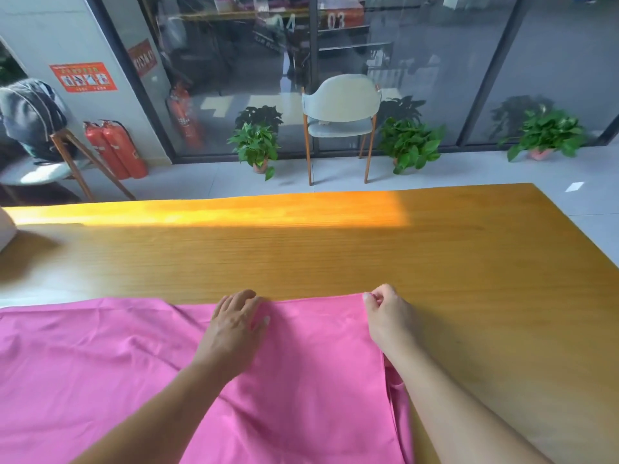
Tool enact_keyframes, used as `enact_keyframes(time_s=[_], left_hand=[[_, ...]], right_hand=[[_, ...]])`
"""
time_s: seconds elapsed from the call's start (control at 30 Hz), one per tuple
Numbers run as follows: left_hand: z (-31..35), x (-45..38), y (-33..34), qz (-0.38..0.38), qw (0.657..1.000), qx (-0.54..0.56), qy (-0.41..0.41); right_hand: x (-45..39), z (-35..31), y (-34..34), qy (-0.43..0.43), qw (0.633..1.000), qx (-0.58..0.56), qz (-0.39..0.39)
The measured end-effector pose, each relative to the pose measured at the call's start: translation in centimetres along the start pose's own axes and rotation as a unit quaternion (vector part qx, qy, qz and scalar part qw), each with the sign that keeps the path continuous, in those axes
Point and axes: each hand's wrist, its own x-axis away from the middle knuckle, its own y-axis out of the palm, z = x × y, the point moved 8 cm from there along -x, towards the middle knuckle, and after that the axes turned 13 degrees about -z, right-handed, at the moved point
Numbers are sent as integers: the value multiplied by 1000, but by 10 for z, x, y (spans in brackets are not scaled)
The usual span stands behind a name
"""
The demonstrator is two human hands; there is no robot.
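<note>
A large pink cloth lies spread over the near part of a wooden table, reaching from the left edge of view to about the middle. My left hand rests on the cloth near its far edge, fingers spread and slightly bent. My right hand pinches the cloth's far right corner between thumb and fingers. The cloth's right edge runs down toward me under my right forearm, where it looks folded double.
A white object sits at the table's far left edge. Beyond the table stand a grey chair, three potted plants, red fire extinguishers and a second chair with a backpack.
</note>
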Motion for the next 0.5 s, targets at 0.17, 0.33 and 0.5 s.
enact_keyframes(time_s=[0.17, 0.33, 0.5], left_hand=[[2, -13, -2, -86, 996, 1, 35], [21, -37, -11, -117, 988, 63, 74], [9, -45, -23, -58, 995, 70, 43]], right_hand=[[15, -10, -12, -2, 997, 77, 16], [21, 0, 0, 93, 972, 166, -136], [21, 3, 3, 101, 972, 91, -193]])
